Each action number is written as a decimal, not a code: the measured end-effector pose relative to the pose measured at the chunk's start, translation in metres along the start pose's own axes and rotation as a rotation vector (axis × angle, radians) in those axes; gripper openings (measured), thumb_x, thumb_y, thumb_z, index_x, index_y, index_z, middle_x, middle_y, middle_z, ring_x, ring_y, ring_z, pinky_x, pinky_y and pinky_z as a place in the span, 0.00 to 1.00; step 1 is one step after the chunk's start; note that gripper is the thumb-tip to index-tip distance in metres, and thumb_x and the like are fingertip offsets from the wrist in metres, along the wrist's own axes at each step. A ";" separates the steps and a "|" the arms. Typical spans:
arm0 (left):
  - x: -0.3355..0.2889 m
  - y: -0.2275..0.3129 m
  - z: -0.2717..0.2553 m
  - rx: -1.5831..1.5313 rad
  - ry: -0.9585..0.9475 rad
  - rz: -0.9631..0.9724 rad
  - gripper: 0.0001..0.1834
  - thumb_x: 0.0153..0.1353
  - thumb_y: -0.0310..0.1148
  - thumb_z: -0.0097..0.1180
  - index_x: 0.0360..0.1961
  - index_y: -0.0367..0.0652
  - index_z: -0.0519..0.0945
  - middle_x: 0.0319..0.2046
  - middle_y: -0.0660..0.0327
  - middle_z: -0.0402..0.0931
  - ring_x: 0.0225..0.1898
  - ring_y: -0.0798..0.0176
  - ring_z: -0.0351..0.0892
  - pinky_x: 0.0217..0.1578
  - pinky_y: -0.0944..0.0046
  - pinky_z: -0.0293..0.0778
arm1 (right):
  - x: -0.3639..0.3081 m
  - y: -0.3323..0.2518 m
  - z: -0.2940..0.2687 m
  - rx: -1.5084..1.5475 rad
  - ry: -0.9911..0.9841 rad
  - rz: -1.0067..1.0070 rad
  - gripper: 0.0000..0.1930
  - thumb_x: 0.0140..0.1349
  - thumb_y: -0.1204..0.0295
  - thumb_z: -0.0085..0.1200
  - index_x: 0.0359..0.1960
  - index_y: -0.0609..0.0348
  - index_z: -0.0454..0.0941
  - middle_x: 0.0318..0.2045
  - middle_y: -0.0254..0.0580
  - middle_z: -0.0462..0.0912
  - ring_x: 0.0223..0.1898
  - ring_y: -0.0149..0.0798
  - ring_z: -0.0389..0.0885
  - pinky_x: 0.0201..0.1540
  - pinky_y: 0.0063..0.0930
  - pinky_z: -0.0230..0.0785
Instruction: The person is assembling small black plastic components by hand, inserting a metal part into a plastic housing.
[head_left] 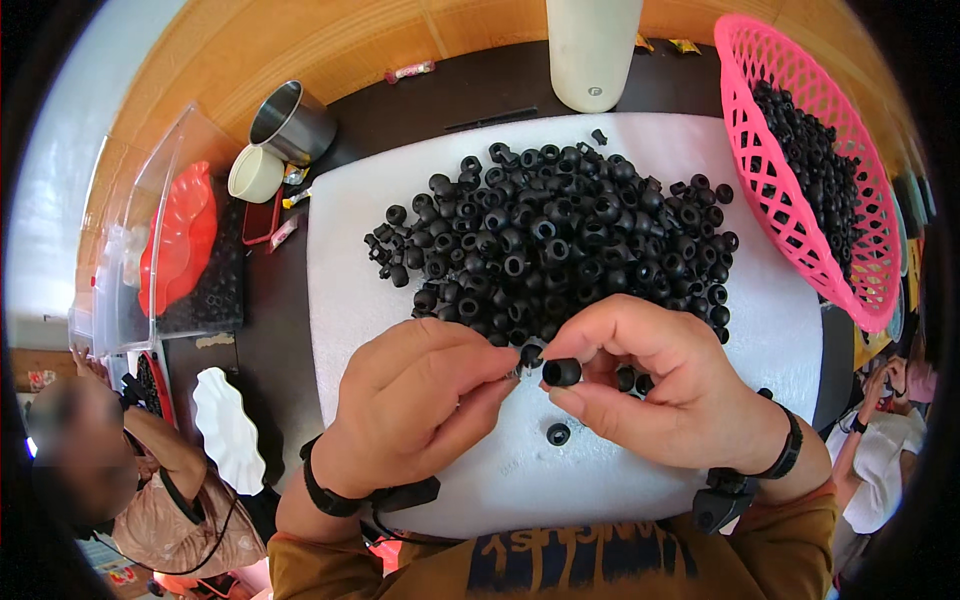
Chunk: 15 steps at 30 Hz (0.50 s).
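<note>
A heap of small black hollow plastic balls [560, 230], each with an opening, covers the middle of a white foam sheet [345, 250]. My right hand [675, 385] pinches one black cap-like hollow piece [562, 373] between thumb and fingers, its opening toward my left hand. More black pieces [626, 378] show within the curl of that hand. My left hand [420, 400] is closed in a pinch close by; what its fingertips grip is too small to tell. A black piece [532, 355] shows between the two hands. One loose ball [558, 434] lies just below them.
A pink lattice basket [790, 210] full of black parts stands at the right. A white tumbler [592, 50] is at the back. Left are a steel cup [293, 122], a cream cup [256, 174], a clear bin with a red tray [180, 240] and a white scalloped dish [228, 430]. People sit on both sides.
</note>
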<state>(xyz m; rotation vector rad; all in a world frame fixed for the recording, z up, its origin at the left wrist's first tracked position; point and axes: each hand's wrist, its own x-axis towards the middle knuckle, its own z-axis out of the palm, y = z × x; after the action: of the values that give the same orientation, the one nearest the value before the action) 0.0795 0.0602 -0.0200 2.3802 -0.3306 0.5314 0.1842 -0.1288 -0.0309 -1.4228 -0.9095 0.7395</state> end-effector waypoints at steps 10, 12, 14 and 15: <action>-0.003 0.005 0.006 0.112 -0.029 0.096 0.17 0.38 0.17 0.63 0.33 0.38 0.78 0.26 0.57 0.76 0.23 0.59 0.75 0.21 0.65 0.70 | 0.002 0.001 0.003 -0.038 -0.009 0.025 0.09 0.55 0.77 0.58 0.38 0.58 0.75 0.26 0.33 0.75 0.20 0.23 0.69 0.21 0.17 0.63; -0.004 0.004 0.009 0.162 -0.017 0.152 0.17 0.37 0.17 0.63 0.33 0.38 0.78 0.27 0.57 0.76 0.22 0.59 0.74 0.21 0.65 0.69 | 0.003 0.001 0.002 -0.078 -0.015 0.000 0.09 0.55 0.76 0.59 0.38 0.59 0.75 0.26 0.33 0.75 0.20 0.24 0.70 0.22 0.17 0.63; -0.004 0.005 0.008 0.111 -0.016 0.123 0.18 0.37 0.16 0.63 0.33 0.38 0.78 0.27 0.57 0.76 0.23 0.59 0.75 0.21 0.65 0.70 | 0.003 0.001 0.002 -0.052 -0.015 0.012 0.09 0.55 0.76 0.59 0.38 0.59 0.75 0.26 0.33 0.75 0.21 0.23 0.70 0.22 0.17 0.63; -0.003 0.005 0.008 0.060 -0.016 0.094 0.18 0.37 0.16 0.63 0.34 0.38 0.78 0.27 0.56 0.76 0.23 0.59 0.75 0.21 0.65 0.70 | 0.003 0.001 0.002 -0.026 -0.014 0.024 0.09 0.56 0.76 0.59 0.38 0.59 0.76 0.26 0.33 0.75 0.21 0.23 0.70 0.23 0.17 0.63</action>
<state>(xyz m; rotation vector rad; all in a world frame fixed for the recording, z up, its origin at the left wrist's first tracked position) 0.0771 0.0518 -0.0245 2.4370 -0.4407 0.5727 0.1838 -0.1253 -0.0318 -1.4554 -0.9175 0.7584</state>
